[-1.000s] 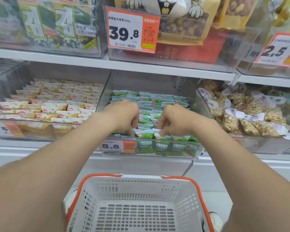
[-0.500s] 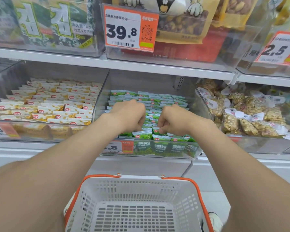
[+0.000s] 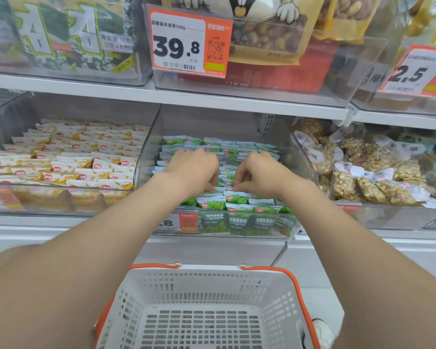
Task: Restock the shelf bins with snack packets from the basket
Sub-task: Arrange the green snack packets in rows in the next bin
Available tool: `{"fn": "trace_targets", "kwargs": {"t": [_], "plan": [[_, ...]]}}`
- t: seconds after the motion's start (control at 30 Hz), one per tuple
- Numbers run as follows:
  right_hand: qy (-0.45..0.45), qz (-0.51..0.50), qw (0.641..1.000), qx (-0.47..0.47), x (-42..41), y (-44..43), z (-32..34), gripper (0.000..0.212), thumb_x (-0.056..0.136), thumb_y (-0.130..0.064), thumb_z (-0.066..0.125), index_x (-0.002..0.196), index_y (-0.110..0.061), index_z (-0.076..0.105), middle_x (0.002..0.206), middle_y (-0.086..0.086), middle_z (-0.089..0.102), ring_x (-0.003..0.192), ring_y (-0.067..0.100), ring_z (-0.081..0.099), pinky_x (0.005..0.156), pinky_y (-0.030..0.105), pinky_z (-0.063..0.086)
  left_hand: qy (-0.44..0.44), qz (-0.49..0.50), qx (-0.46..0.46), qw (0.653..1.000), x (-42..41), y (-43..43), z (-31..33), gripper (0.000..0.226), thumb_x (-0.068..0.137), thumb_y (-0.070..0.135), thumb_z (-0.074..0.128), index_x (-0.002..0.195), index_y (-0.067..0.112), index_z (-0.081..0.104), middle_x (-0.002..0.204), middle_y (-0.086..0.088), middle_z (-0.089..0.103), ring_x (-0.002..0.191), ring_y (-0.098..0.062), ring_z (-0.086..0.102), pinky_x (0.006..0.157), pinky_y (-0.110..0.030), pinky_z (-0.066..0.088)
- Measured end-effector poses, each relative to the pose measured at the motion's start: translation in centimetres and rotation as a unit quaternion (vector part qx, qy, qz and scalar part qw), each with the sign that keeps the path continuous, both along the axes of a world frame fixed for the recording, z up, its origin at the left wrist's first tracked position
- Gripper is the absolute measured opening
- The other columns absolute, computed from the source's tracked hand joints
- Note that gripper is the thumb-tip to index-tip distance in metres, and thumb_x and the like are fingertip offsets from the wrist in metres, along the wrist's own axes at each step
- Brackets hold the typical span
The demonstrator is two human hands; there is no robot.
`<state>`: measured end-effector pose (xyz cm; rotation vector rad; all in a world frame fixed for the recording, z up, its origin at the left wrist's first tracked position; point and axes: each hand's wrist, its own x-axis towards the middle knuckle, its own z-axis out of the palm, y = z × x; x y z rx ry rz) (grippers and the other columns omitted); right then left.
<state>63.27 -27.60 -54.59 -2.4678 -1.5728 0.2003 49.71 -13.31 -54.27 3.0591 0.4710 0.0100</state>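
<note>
both hands are held side by side, knuckles up, over the middle of a clear plastic shelf bin [image 3: 150,139]. the left hand [image 3: 190,172] is seen with fingers curled downward, their tips set on the small green-and-white foil snack packets [image 3: 237,149] laid in rows directly beneath it. the right hand [image 3: 262,173] is curled likewise, and the same rows are touched just beside the left hand's fingers. whether a packet is pinched in either hand cannot be told. more green packets are seen beyond the knuckles and nearer than the wrists, against the bin's front wall. outward of the left hand, yellow-and-white packets [image 3: 86,157] are stacked in a neighbouring bin. outward of the right hand, clear bags of nuts [image 3: 370,180] are piled. below the forearms a white slotted plastic basket with orange handles [image 3: 212,280] is seen.
</note>
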Motion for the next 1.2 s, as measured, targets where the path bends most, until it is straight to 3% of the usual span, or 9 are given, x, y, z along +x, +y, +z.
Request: {"fn": "trace_targets", "kwargs": {"t": [0.13,0.3,0.5,0.57,0.7,0.8,0.9,1.1,1.2], "plan": [[-0.004,-0.027,0.999,-0.018,0.3,0.7,-0.2,0.007,0.084,-0.030,0.085,0.082,-0.024,0.080,0.069,-0.016,0.069,0.077,0.009,0.066,0.078,0.032,0.054,0.000,0.042,0.019,0.999,0.5,-0.1,-0.7,0.026,0.090,0.043,0.079,0.082,0.023,0.064,0.083,0.002,0.061,0.091,-0.030,0.064,0.093,-0.047,0.041],[0.050,-0.014,0.997,-0.057,1.4,0.8,0.2,0.012,0.092,-0.030,0.078,0.080,-0.028,0.077,0.069,-0.019,0.067,0.073,0.002,0.062,0.073,0.029,0.050,-0.021,0.021,-0.004,1.000,0.7,0.7,-0.4,0.006,0.098,0.026,0.070,0.096,0.021,0.068,0.096,-0.003,0.066,0.089,-0.029,0.063,0.069,-0.040,0.048],[-0.003,-0.011,0.998,-0.065,0.9,1.2,-0.3,0.016,0.089,-0.043,0.079,0.087,-0.028,0.081,0.075,-0.017,0.071,0.087,0.013,0.065,0.090,0.038,0.050,-0.042,0.029,-0.001,0.999,0.8,0.9,-0.8,0.014,0.092,0.038,0.078,0.088,0.027,0.070,0.092,0.001,0.067,0.096,-0.028,0.066,0.068,-0.037,0.043],[-0.024,-0.025,0.998,-0.051,0.7,1.3,-0.4,0.017,0.087,-0.044,0.081,0.084,-0.028,0.080,0.075,-0.016,0.071,0.089,0.014,0.063,0.091,0.038,0.046,-0.039,0.051,-0.008,0.998,1.0,1.0,-1.0,0.020,0.092,0.043,0.077,0.088,0.025,0.070,0.091,0.000,0.067,0.097,-0.030,0.066,0.075,-0.039,0.044],[0.023,-0.041,0.999,0.012,0.8,0.2,0.8,0.017,0.076,-0.034,0.092,0.079,-0.022,0.081,0.066,-0.014,0.070,0.072,0.001,0.068,0.078,0.025,0.056,-0.008,0.083,0.005,0.996,1.3,0.8,-1.3,0.029,0.093,0.046,0.074,0.088,0.021,0.061,0.101,-0.004,0.069,0.108,-0.033,0.061,0.103,-0.055,0.039],[0.023,-0.088,0.995,0.039,2.3,-1.7,2.1,0.008,0.081,-0.021,0.089,0.086,-0.021,0.082,0.071,-0.015,0.070,0.075,-0.001,0.067,0.082,0.024,0.057,-0.016,0.081,0.013,0.997,1.3,0.7,-1.1,0.033,0.090,0.045,0.077,0.079,0.018,0.062,0.097,-0.003,0.069,0.110,-0.032,0.059,0.108,-0.058,0.036],[-0.011,-0.054,0.998,-0.024,2.3,-2.4,1.8,0.005,0.082,-0.018,0.086,0.084,-0.021,0.082,0.070,-0.018,0.068,0.079,0.007,0.067,0.083,0.032,0.059,-0.015,0.077,0.001,0.997,1.1,0.7,-0.8,0.033,0.089,0.045,0.079,0.071,0.024,0.061,0.102,-0.002,0.066,0.117,-0.033,0.054,0.110,-0.061,0.032],[-0.047,-0.067,0.994,-0.069,2.1,-1.9,0.8,0.011,0.080,-0.017,0.088,0.081,-0.021,0.078,0.075,-0.010,0.069,0.076,0.012,0.069,0.079,0.039,0.061,0.002,0.084,-0.001,0.996,1.0,0.2,-0.5,0.027,0.089,0.045,0.078,0.078,0.023,0.067,0.119,-0.005,0.059,0.125,-0.034,0.048,0.105,-0.060,0.033],[-0.041,-0.057,0.995,-0.070,2.2,-2.0,0.8,0.012,0.079,-0.019,0.090,0.079,-0.021,0.078,0.070,-0.012,0.068,0.072,0.011,0.069,0.078,0.038,0.061,-0.033,0.066,-0.038,0.997,0.8,0.6,0.0,0.007,0.095,0.022,0.071,0.089,0.026,0.070,0.114,-0.001,0.064,0.116,-0.031,0.057,0.094,-0.051,0.038]]}}
